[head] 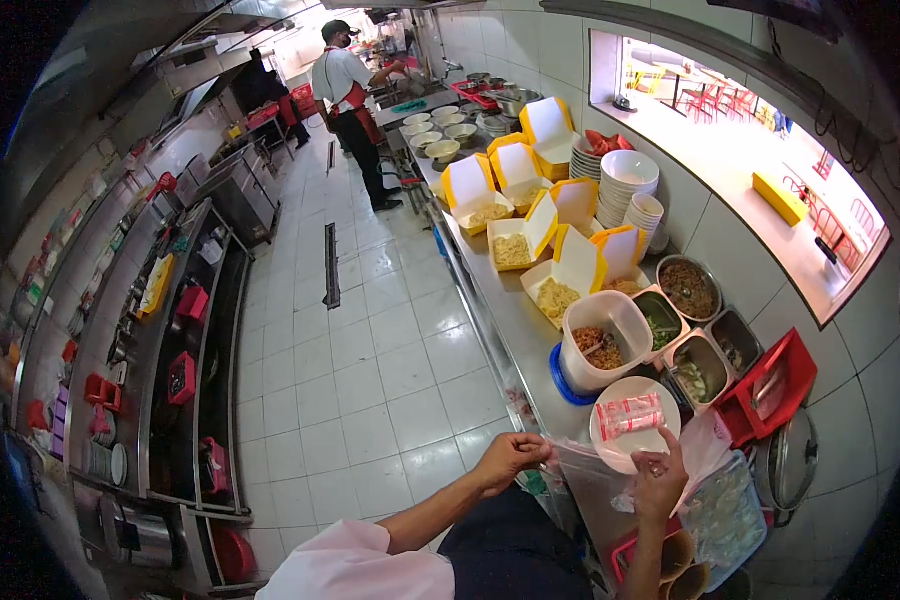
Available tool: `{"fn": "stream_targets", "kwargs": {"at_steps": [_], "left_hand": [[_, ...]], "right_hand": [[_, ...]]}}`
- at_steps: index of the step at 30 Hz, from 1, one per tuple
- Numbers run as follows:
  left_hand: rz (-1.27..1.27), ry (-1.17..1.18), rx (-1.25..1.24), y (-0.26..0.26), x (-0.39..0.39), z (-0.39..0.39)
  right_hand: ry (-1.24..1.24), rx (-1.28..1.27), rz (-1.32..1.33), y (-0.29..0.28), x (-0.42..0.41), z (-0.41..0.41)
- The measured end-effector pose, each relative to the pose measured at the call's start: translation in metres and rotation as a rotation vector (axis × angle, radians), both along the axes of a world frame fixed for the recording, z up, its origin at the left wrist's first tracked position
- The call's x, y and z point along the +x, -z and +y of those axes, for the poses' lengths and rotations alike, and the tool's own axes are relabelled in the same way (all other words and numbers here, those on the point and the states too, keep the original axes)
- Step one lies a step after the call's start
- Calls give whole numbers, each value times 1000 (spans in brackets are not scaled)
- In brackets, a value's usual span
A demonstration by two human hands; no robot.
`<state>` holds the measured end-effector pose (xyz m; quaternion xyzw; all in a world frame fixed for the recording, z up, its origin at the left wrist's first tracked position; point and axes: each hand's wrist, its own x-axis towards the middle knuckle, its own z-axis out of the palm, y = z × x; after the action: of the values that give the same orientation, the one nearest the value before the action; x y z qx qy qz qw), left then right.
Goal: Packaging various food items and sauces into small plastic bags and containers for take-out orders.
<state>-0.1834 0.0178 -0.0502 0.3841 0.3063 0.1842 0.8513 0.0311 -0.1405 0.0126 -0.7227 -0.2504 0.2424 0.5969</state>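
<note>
My left hand is closed on one end of a clear plastic bag, over the counter's front edge. The bag stretches across to my right hand, whose fingers pinch its other side while the index finger points outward. Just beyond my hands is a white plate carrying red-and-white printed packets. Behind the plate stands a white plastic tub with brown minced food and a spoon in it. Farther along, open yellow-and-white takeaway boxes hold noodles.
Metal food containers and a red plastic bin line the wall side. Stacked white bowls stand farther back. A blue tray lies right of my right hand. A person in a red apron stands at the counter's far end. Steel shelves run along the left.
</note>
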Motion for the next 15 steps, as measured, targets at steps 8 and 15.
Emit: {"fn": "stream_targets", "kwargs": {"at_steps": [8, 15], "left_hand": [[-234, -5, -56, -8, 8, -15], [90, -107, 335, -33, 40, -23]], "right_hand": [[238, -95, -533, 18, 7, 4], [-223, 59, -207, -39, -53, 9]]}}
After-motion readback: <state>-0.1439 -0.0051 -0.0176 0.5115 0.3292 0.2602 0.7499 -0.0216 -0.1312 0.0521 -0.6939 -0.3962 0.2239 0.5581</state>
